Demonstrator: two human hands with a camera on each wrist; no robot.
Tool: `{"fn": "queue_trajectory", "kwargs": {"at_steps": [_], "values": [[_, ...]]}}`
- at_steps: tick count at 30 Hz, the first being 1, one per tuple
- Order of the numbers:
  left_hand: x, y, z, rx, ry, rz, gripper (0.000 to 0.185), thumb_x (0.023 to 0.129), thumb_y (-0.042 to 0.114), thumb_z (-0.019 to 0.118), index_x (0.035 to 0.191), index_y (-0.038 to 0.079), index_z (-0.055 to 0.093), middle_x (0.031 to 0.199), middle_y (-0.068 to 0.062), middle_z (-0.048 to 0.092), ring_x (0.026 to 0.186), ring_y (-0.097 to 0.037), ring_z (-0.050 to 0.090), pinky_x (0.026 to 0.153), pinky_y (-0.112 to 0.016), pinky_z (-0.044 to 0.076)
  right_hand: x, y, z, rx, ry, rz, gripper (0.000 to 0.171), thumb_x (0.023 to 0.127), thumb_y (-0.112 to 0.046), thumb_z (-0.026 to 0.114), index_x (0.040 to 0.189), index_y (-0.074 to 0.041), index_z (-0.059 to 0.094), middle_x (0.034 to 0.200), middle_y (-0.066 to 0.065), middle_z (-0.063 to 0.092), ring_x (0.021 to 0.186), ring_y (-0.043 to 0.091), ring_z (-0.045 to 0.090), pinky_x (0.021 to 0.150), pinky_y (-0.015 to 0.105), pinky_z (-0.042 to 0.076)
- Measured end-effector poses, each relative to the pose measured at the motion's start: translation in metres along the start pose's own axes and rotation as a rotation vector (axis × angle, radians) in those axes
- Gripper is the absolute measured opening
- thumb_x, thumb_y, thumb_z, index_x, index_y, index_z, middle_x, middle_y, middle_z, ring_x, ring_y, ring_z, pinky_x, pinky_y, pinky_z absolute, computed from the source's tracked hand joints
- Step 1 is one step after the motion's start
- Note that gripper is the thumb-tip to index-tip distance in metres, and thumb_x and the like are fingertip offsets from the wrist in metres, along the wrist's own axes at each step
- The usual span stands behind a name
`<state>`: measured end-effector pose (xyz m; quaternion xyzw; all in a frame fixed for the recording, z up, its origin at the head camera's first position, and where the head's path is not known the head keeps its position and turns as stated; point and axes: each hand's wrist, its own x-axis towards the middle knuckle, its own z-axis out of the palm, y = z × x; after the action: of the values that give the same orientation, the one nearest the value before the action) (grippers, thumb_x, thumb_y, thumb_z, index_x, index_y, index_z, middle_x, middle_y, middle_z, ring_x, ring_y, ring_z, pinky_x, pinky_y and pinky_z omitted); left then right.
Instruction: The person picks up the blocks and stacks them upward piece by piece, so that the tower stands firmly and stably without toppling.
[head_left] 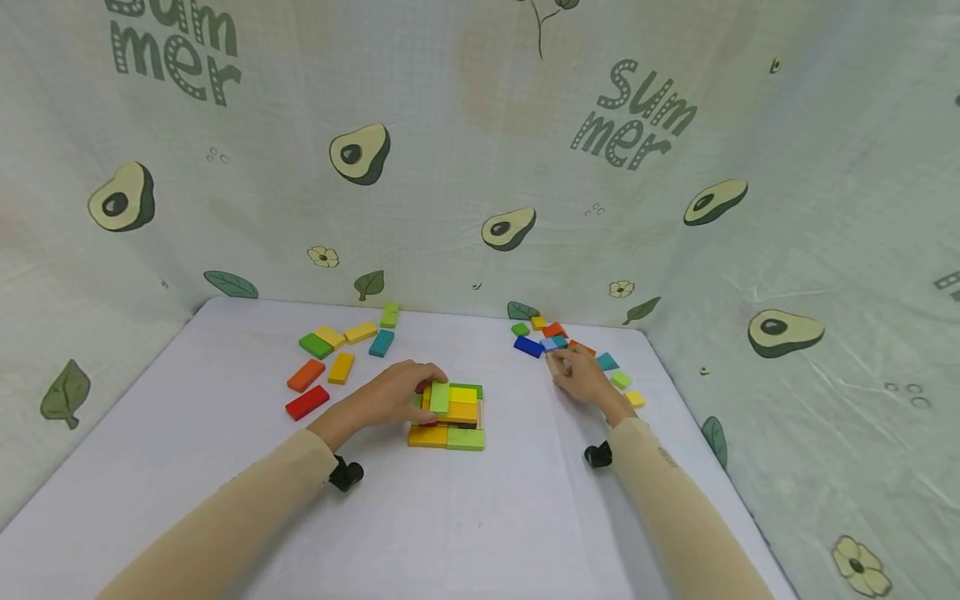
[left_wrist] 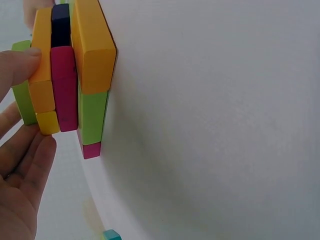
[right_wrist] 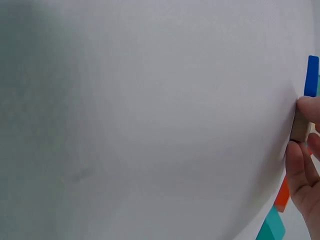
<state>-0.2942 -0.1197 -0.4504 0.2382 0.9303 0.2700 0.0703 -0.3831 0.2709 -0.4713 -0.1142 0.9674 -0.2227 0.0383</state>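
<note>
Two forearms in beige sleeves are seen lowest in the head view, reaching over the white bench [head_left: 480, 517]. The left hand [head_left: 393, 398] is laid on a low stack of coloured blocks [head_left: 450, 417] near the middle of the bench, and a light green block [head_left: 439, 397] on top of the stack is pinched between its thumb and fingers. In the left wrist view, orange, red, green and yellow blocks are seen packed side by side in this stack. The right hand [head_left: 581, 375] is placed further right, among a scattered group of small blocks [head_left: 558, 337], and a pale beige block [right_wrist: 300, 125] is held between its curled fingertips, just beside a dark blue block [head_left: 528, 346]. A second group of loose blocks [head_left: 341, 354] is spread at the back left, well apart from the stack. Avocado-printed cloth [head_left: 480, 167] is hung behind the bench.
</note>
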Motion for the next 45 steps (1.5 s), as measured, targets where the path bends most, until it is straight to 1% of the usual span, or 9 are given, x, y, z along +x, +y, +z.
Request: {"fn": "queue_trajectory", "kwargs": {"at_steps": [3,8,14,21,28,33,37,41,45], "values": [[0.000,0.000,0.000,-0.001,-0.002,0.000,0.061,0.087,0.033,0.091,0.140,0.021,0.064,0.115,0.005,0.064,0.108,-0.018,0.054,0.099,-0.038,0.053,-0.001,-0.001,-0.002,-0.028,-0.017,-0.006,0.059,0.100,-0.016,0.071,0.154,-0.002,0.053,0.139,0.023,0.051,0.103,0.030,0.057,0.096,0.047,0.054],[0.001,-0.001,0.000,0.002,-0.001,0.005,0.062,0.086,0.032,0.091,0.140,0.020,0.064,0.115,0.004,0.064,0.108,-0.018,0.055,0.099,-0.038,0.053,-0.003,-0.002,-0.004,-0.049,-0.029,-0.057,0.058,0.099,-0.019,0.073,0.150,0.001,0.056,0.151,0.025,0.049,0.104,0.031,0.062,0.102,0.051,0.055],[0.001,0.000,0.000,0.004,-0.002,0.002,0.062,0.086,0.032,0.092,0.140,0.020,0.064,0.114,0.004,0.064,0.107,-0.018,0.055,0.099,-0.038,0.053,-0.008,-0.004,-0.006,0.015,-0.084,-0.064,0.057,0.099,-0.019,0.077,0.149,-0.002,0.057,0.139,0.019,0.061,0.104,0.029,0.062,0.098,0.047,0.058],[0.000,0.002,-0.001,0.000,-0.007,-0.009,0.062,0.086,0.032,0.091,0.141,0.021,0.064,0.115,0.004,0.064,0.108,-0.019,0.055,0.100,-0.039,0.053,-0.020,-0.005,-0.009,0.019,-0.141,-0.110,0.058,0.097,-0.015,0.078,0.150,-0.006,0.058,0.136,0.017,0.062,0.102,0.024,0.064,0.096,0.043,0.059],[0.000,0.002,-0.002,-0.003,-0.007,-0.007,0.061,0.087,0.031,0.091,0.140,0.020,0.064,0.116,0.003,0.064,0.108,-0.019,0.055,0.101,-0.040,0.054,-0.031,-0.012,-0.004,0.096,-0.115,-0.122,0.057,0.094,-0.018,0.082,0.147,-0.006,0.062,0.133,0.014,0.064,0.099,0.022,0.064,0.092,0.040,0.060],[0.001,0.001,0.000,0.000,-0.008,0.001,0.061,0.086,0.032,0.091,0.140,0.021,0.064,0.117,0.003,0.065,0.108,-0.019,0.055,0.101,-0.040,0.054,-0.042,-0.037,0.007,0.159,-0.054,-0.196,0.055,0.093,-0.025,0.083,0.143,-0.010,0.066,0.129,0.009,0.066,0.098,0.021,0.065,0.087,0.035,0.060],[0.002,0.000,0.002,0.004,-0.005,0.007,0.062,0.086,0.033,0.091,0.141,0.021,0.064,0.118,0.003,0.065,0.109,-0.018,0.055,0.101,-0.040,0.054,-0.052,-0.072,0.015,0.207,-0.015,-0.271,0.051,0.093,-0.025,0.083,0.141,-0.014,0.067,0.125,0.005,0.067,0.102,0.022,0.066,0.090,0.038,0.062],[0.002,-0.001,0.001,0.003,0.001,0.012,0.062,0.086,0.033,0.092,0.140,0.020,0.064,0.117,0.003,0.066,0.108,-0.019,0.056,0.101,-0.040,0.054,-0.061,-0.106,0.022,0.240,-0.012,-0.335,0.051,0.093,-0.024,0.083,0.140,-0.015,0.067,0.127,0.001,0.066,0.107,0.021,0.066,0.095,0.043,0.062],[0.002,-0.003,0.001,0.013,0.003,0.027,0.062,0.086,0.033,0.092,0.140,0.018,0.064,0.118,0.002,0.066,0.108,-0.019,0.056,0.101,-0.042,0.054,-0.068,-0.127,0.030,0.244,-0.029,-0.386,0.051,0.093,-0.022,0.084,0.140,-0.015,0.067,0.128,0.001,0.066,0.112,0.023,0.064,0.096,0.045,0.061]]}}
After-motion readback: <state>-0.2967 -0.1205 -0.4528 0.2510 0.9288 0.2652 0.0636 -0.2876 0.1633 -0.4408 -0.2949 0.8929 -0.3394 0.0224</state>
